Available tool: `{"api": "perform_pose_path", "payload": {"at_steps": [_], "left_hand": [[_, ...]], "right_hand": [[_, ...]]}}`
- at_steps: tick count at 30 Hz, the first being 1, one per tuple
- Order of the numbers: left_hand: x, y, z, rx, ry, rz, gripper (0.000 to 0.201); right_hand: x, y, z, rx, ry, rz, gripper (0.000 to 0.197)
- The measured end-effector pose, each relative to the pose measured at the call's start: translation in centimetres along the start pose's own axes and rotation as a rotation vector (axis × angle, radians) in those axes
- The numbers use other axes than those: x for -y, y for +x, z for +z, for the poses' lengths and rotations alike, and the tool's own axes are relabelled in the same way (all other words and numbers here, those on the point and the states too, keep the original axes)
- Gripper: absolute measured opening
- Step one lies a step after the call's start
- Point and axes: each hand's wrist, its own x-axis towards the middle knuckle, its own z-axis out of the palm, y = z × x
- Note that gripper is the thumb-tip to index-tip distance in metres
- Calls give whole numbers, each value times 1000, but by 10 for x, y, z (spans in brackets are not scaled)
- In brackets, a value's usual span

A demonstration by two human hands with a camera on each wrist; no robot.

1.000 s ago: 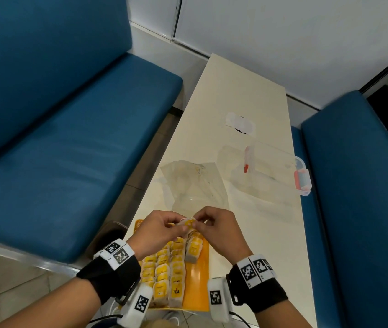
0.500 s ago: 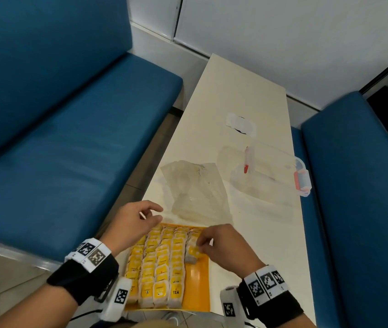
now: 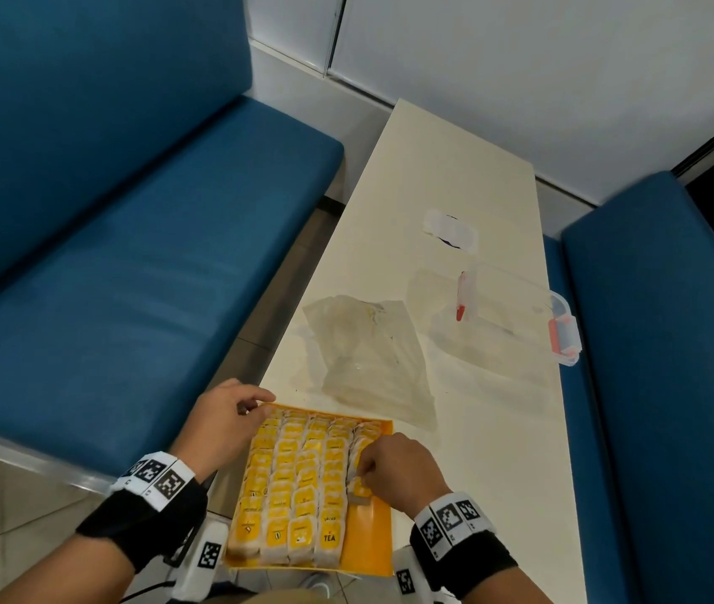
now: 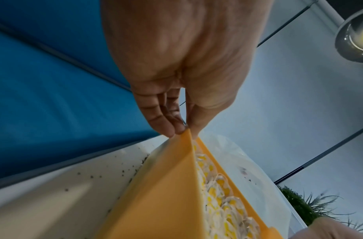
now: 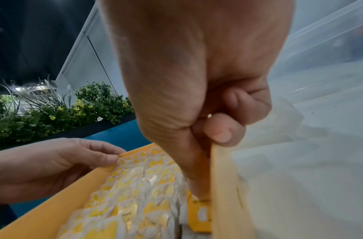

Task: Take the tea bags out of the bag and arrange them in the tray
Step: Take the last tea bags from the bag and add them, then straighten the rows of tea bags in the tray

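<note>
The left hand (image 3: 224, 422), no longer sharing the tea bag (image 3: 357, 486), now pinches the tray (image 3: 370, 547) corner at lower centre, while the right hand (image 3: 394, 470) pinches that bag into the last row.

Clear lidded box (image 3: 520, 316) on table (image 3: 446, 176), between blue benches (image 3: 128, 255).

The right hand (image 3: 394, 468) hides the tea bag (image 3: 359, 488) under its fingers (image 5: 219, 131).
</note>
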Motion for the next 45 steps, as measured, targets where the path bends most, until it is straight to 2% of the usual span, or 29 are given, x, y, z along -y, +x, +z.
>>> {"api": "perform_pose_path", "payload": {"at_steps": [13,15,18,19,22,24,27,29,32,35,37,39,42,45], "left_hand": [[0,2,-2,35,35,-3,16],[-6,3,-6,35,83,8,15],[-25,10,-11,4,125,62,16],[-33,14,-11,14,162,87,18],[-58,32,-4,111,301,111,36],[-74,42,3,201,372,99,54],[-93,50,16,322,454,125,76],[-100,53,24,366,555,175,80],[-104,60,36,338,665,239,57],[-104,69,37,240,572,218,30],[-104,77,31,178,412,187,23],[-106,83,21,135,250,151,24],[-110,87,7,141,36,109,25],[-110,85,0,148,-28,42,17]], "right_hand": [[-6,-3,2,-177,-4,9,25],[-7,-12,-7,-288,76,37,26],[-20,-21,-24,-554,278,124,20],[-28,-20,-26,-599,318,152,25],[-48,-9,-27,-484,330,248,56],[-55,0,-26,-401,342,322,70],[-64,15,-20,-318,426,419,73],[-69,23,-15,-284,502,446,69],[-74,31,-12,-362,622,411,41],[-68,34,-30,-589,725,350,13],[-63,36,-55,-773,774,290,8],[-57,37,-80,-871,815,221,16],[-45,36,-106,-840,1007,170,14],[-24,35,-129,-925,1022,78,9]]}}
